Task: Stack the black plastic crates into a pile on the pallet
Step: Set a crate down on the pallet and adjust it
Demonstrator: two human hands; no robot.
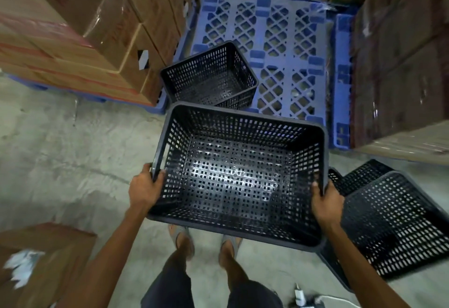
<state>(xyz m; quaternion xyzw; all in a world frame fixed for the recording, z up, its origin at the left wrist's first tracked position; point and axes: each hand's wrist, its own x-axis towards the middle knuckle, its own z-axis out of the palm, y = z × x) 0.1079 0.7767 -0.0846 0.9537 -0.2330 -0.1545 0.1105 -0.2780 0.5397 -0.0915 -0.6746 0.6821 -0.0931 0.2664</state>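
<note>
I hold a black perforated plastic crate (239, 174) in the air, open side up, over the concrete floor just short of the blue pallet (281, 40). My left hand (145, 188) grips its left rim and my right hand (325, 200) grips its right rim. A second black crate (209, 76) sits empty on the pallet's near left corner, slightly turned. More black crates (393, 220) lie tipped on the floor at my right.
Stacks of wrapped cardboard boxes (73, 28) rise to the left, more boxes (401, 64) to the right and behind the pallet. A cardboard box (36, 264) stands at the lower left. My feet in sandals (206, 242) are on the concrete floor below the held crate.
</note>
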